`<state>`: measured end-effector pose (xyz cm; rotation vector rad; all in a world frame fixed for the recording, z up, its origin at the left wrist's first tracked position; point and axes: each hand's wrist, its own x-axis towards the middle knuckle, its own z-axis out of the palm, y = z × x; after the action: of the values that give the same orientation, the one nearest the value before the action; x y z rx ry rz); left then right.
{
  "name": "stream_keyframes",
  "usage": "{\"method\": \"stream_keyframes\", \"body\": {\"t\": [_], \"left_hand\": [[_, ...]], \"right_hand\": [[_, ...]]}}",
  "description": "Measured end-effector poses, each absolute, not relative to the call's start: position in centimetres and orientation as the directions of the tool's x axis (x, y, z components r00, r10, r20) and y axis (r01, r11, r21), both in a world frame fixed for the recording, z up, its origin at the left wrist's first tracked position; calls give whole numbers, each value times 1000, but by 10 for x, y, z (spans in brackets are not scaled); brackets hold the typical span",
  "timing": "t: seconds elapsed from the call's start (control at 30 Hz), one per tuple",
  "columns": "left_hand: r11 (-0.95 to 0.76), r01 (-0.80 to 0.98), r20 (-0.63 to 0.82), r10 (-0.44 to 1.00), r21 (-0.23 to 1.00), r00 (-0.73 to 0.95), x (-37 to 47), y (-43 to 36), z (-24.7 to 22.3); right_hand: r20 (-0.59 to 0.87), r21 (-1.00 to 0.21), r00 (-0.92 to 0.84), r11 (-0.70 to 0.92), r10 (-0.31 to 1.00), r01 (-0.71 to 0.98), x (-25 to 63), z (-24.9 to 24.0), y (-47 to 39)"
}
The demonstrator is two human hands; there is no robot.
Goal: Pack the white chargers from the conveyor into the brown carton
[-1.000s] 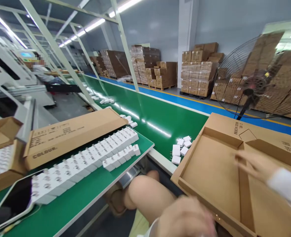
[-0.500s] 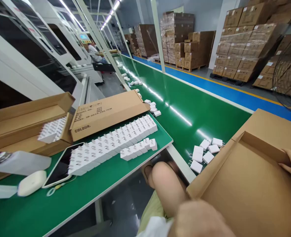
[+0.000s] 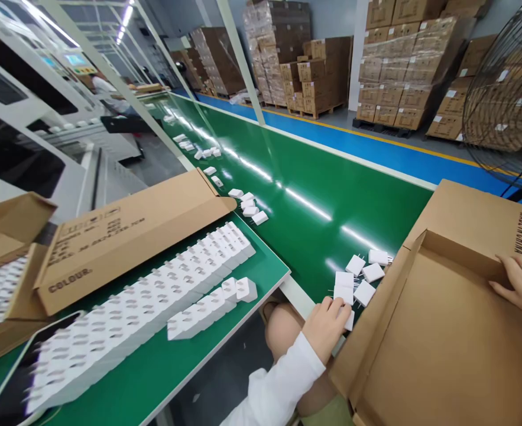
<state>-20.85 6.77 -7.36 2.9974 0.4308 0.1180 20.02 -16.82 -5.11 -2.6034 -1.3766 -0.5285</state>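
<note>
My left hand (image 3: 326, 327) has its fingers bent over a white plug charger (image 3: 350, 320) at the near side of a small pile on the green belt. Fingers partly hide that charger. More white chargers (image 3: 364, 293) with metal prongs lie beside it. My right hand (image 3: 521, 281) grips the far wall of an open cardboard box (image 3: 460, 337), thumb inside. The box interior shows bare cardboard. To the left, rows of chargers (image 3: 154, 296) stand prongs up on the green table, with a shorter row (image 3: 207, 307) in front.
A closed carton (image 3: 132, 231) marked COLOUR lies behind the rows. Another open carton (image 3: 3, 337) holding chargers is at far left. Loose chargers (image 3: 248, 206) lie along the green belt (image 3: 305, 177). A fan (image 3: 504, 100) and stacked cartons (image 3: 402, 71) stand beyond.
My left hand has moved from a blur at the bottom up to the charger pile. The view has turned right and shifted. My right hand stays on the box wall.
</note>
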Motion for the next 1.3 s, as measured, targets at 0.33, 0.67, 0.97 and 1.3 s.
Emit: {"method": "stream_keyframes", "body": {"t": [0.33,0.67,0.97,1.3], "left_hand": [[-956,291,51,293,47,955,-176,83,-63],[-908,228,77,271,351,960,-204,93,-56],[-114,-182,214,580,977,786,-247,93,-27],[129,-395,323,382,909,866,-214,44,-2]], "right_hand": [[-106,134,-243,256,964,957,-17,-20,3],[-283,161,-316,370,905,915,-41,-48,36],[-60,-680,43,-72,997,730,-29,2,-8],[-441,-792,34,-371,897,-485,-82,0,-116]]}}
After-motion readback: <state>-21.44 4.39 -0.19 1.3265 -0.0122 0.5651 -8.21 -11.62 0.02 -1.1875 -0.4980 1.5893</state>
